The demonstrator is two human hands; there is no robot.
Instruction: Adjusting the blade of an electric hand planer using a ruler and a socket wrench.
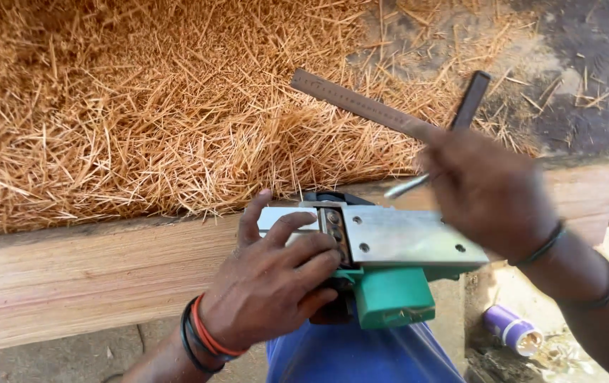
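Note:
A green electric planer [389, 294] lies upside down on my lap, its shiny metal sole plate [404, 237] facing up. My left hand [276, 284] grips the planer's front end, fingers curled over the plate beside the blade slot [334, 227]. My right hand [485, 188], blurred, hovers above the plate's far side. It holds a metal ruler [350, 103] and a dark flat tool [471, 103], both pointing away from me, plus a thin silver rod [405, 186] angled down toward the plate.
A long wooden beam [92, 273] runs across in front of me. Behind it lies a big heap of orange-brown wood shavings [141, 106]. A purple can [510, 330] lies on the ground at lower right. Bare dark ground [588, 64] shows at top right.

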